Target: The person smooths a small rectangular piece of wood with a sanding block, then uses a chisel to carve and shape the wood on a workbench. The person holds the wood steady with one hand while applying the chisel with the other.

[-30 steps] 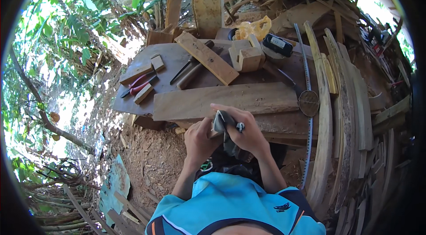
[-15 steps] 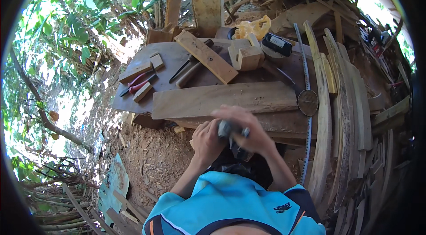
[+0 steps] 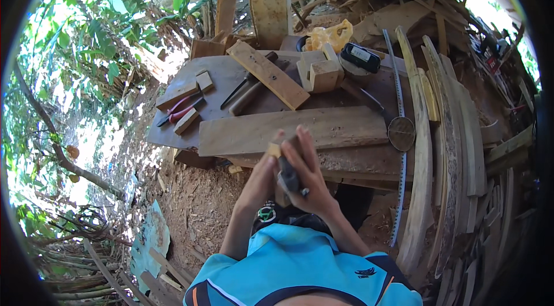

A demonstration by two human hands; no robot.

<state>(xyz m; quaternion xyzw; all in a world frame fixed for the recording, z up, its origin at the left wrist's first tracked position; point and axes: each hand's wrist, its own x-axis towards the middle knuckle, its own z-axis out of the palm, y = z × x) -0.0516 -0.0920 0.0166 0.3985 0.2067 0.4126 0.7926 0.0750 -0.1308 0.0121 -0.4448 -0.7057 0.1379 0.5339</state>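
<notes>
In the head view my left hand [image 3: 257, 182] grips a narrow piece of pale wood [image 3: 275, 149] held upright in front of my body. My right hand [image 3: 311, 179], its fingers long and blurred, presses a crumpled dark grey sheet [image 3: 288, 176] against that wood, so the two hands nearly meet. Part of the wood is hidden by the sheet and fingers. Just beyond them a long board [image 3: 329, 127] lies along the front of the worn workbench [image 3: 190, 92].
On the bench are red-handled pliers [image 3: 183, 111], a slanted plank [image 3: 268, 75], a wooden block assembly [image 3: 323, 78], chisel-like tools [image 3: 245, 101], a yellow plastic bag [image 3: 323, 37] and a black case [image 3: 360, 58]. A steel ruler [image 3: 402, 202] and long timber strips [image 3: 424, 161] lie at the right, foliage at the left.
My right hand has swung over and now points upward beside the left, its fingers straighter. The wood piece shows more upright between my hands, the grey sheet lower on it.
</notes>
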